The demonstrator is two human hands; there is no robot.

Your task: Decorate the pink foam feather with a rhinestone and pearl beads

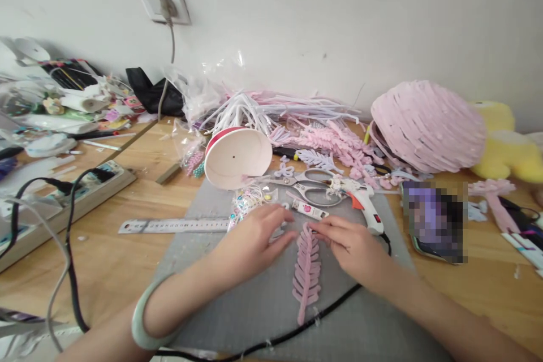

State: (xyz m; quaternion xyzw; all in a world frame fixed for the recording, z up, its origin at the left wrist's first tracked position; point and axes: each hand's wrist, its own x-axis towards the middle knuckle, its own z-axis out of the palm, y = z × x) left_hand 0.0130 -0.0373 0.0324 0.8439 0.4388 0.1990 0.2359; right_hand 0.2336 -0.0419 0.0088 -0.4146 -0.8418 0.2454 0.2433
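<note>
Far left: power strip [123, 178] on the wood table, plugs in it. Steel ruler [169, 226] next, lying crosswise, right end reaching onto the grey mat [229, 305].

Left hand [263, 235]: pale green bangle [142, 314] on that forearm. Thumb and fingers well parted, nothing between them, hovering by the leaf's upper end. Bead pack [252, 198] just behind it; partly covered by the hand, so I can't make out all of it. White cup [237, 158] tipped on its side behind that, mouth facing the person.

Pink fuzzy leaf [306, 277]: on the mat between the two hands, roughly upright in view, looped tip away from the person, stem end toward them, just beside the black cable [335, 305]. Scissors [300, 186] beyond it, blades pointing left. White stick with pink print [309, 209] between scissors and leaf.

Right hand [348, 240]: thumb and fingertips drawn together, pinching the leaf at its looped tip. Glue gun [371, 212] right behind, orange trigger.

Far right: phone [424, 250] on the table, screen pixelated; pink wrapped dome [428, 124] behind it; yellow plush [509, 147] past that.
</note>
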